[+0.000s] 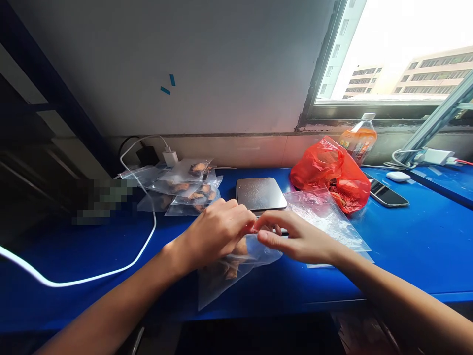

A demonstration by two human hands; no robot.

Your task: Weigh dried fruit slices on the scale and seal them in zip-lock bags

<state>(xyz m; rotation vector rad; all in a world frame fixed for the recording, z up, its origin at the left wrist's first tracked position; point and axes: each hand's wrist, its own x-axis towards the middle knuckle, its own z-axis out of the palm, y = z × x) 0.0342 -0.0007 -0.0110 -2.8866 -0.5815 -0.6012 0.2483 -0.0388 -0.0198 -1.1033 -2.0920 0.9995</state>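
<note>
A see-through plastic bag with brown, dried-looking pieces inside hangs tilted over the front of the blue table. My left hand is closed on its top edge, fingers curled and partly hidden. At the same edge, my right hand pinches the plastic between thumb and forefinger, close to the left fingertips. Just behind both hands lies a flat silver scale with light specks on its plate. Several filled bags are piled behind my left hand. Flat see-through bags lie beside my right hand.
An open red plastic bag with dark pieces inside stands at the back right, before an orange drink bottle. A phone and a white earbud case lie further right. A white cable loops across the table's left side.
</note>
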